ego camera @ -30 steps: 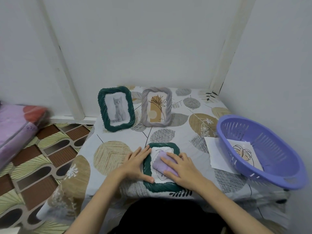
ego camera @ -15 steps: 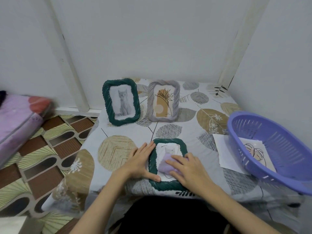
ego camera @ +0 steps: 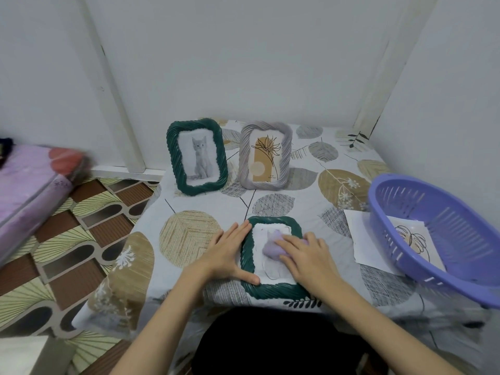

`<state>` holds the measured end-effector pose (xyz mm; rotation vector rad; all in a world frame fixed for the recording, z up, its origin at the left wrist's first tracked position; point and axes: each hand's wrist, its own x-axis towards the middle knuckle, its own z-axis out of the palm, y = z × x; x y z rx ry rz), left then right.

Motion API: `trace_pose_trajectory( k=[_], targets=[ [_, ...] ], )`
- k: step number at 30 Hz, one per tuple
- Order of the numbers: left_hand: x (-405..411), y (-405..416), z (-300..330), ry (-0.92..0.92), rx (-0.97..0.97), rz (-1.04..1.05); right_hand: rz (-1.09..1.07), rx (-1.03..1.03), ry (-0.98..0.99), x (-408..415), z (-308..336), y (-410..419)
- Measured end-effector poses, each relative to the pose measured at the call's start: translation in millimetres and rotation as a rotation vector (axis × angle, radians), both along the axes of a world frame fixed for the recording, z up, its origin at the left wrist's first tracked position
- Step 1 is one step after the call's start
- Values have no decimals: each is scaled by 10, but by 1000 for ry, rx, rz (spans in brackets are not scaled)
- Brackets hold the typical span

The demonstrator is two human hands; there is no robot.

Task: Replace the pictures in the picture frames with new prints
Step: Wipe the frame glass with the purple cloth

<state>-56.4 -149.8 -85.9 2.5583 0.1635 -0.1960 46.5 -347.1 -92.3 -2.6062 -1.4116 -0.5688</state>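
Right hand point(ego camera: 308, 255) slid its lilac cloth point(ego camera: 272, 249) slightly left across the flat green frame point(ego camera: 273, 289); fingers flat, pressing. Left hand point(ego camera: 230, 255) stays spread, steadying frame's left edge.

cloth point(ego camera: 271, 250) slid up frame glass w/ right hand point(ego camera: 308, 255)
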Motion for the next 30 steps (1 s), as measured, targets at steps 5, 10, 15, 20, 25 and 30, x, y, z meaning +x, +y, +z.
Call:
trace_pose_trajectory(
  k=[5,10,15,20,25,30],
  targets=[
    [-41,-32,1,-53,36,35,-142,-76,247,79,148,355],
    [-139,-22,-29,-15,71,-7,141,-29,320,-54,59,305],
    [-132,-14,-29,1,60,-29,139,-37,236,39,36,-6],
    [-164,-45,-21,-8,83,-11,-12,-116,344,77,183,460],
    [-164,-54,-8,-14,71,6,176,-89,353,12,59,260],
    [-158,-35,-8,-9,39,5,52,-109,361,115,156,354]
  ],
)
